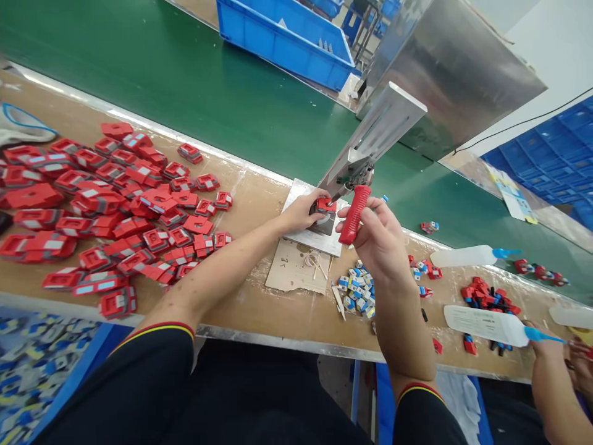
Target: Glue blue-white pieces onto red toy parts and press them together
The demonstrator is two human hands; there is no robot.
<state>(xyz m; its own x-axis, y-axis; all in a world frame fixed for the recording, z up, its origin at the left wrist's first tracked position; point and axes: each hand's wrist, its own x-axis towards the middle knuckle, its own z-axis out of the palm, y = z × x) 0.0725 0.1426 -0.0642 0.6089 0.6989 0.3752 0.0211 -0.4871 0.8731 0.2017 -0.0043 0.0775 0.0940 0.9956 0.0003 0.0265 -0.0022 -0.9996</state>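
Observation:
My left hand is closed on a small red plastic piece on the dark base of a hand press. Part of the piece is hidden by my fingers and the press. My right hand grips the ridged red lever handle, thumb along its side. Above the piece, the toggle clamp is fixed to an upright slotted metal bracket. Under the press lies a pale metal plate, with a torn piece of cardboard in front of it.
Many red and grey plastic parts lie piled left. Small blue and white pieces sit near my right forearm. Glue bottles lie right, by a co-worker's hand. A green belt and blue crate are behind.

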